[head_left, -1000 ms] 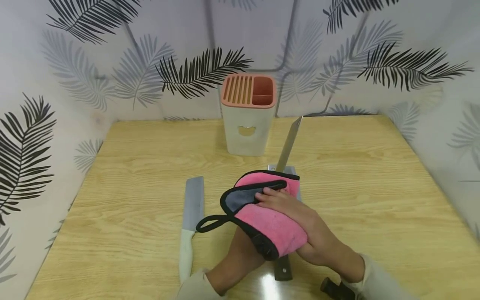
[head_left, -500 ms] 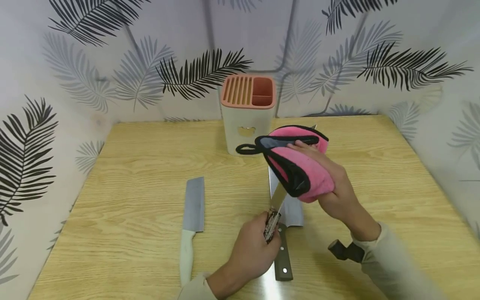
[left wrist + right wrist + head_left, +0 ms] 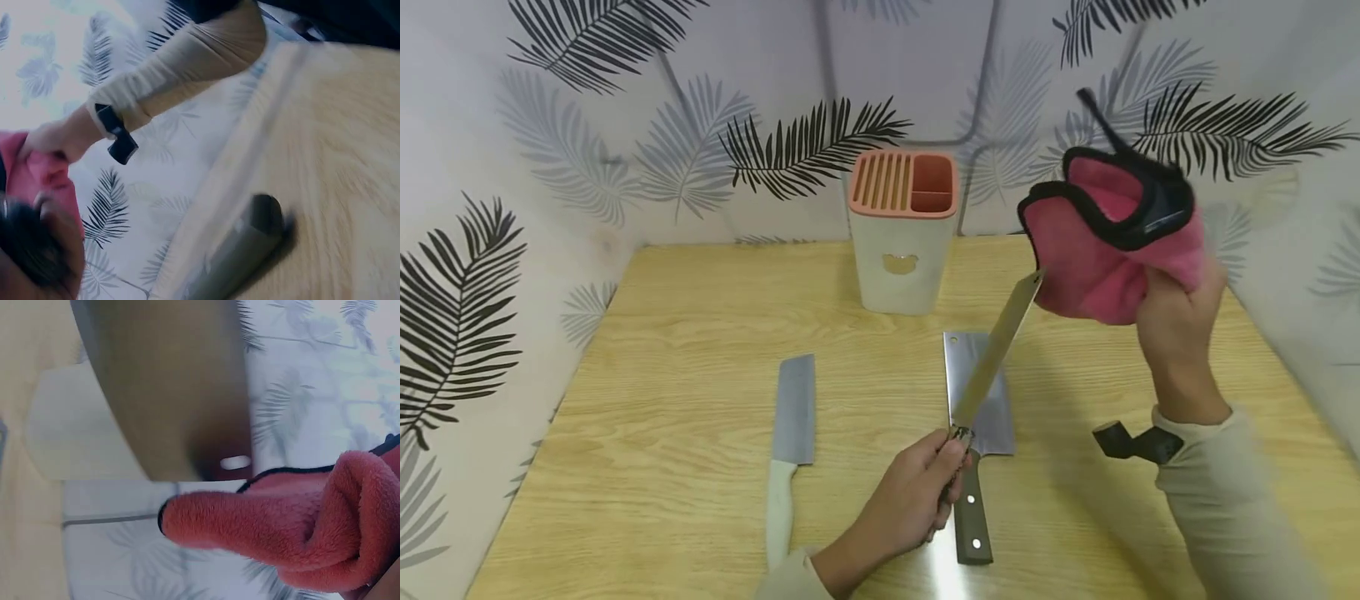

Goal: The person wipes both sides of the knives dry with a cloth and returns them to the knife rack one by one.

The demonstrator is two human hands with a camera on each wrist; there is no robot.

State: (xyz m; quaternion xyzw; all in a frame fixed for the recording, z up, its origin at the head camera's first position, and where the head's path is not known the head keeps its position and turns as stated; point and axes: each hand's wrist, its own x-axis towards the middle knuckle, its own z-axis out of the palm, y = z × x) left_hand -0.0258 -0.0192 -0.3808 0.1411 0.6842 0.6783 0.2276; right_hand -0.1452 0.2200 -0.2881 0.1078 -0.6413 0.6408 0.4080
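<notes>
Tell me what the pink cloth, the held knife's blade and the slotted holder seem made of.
Pink cloth: soft textile, perhaps microfiber; its fuzzy pile shows in the right wrist view.
Knife blade: metal, likely steel, given its thin, smooth face and dull sheen.
Slotted holder: probably plastic; its white body and coral top look matte and evenly coloured, as if moulded.

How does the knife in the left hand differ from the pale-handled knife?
The held knife slants in the air, gripped by the left hand; the pale-handled knife lies on the table. The held knife's handle looks dark and patterned; the pale-handled knife's is plain. The held knife has a hole near its tip; none shows on the pale-handled knife. Both have metallic blades.
</notes>
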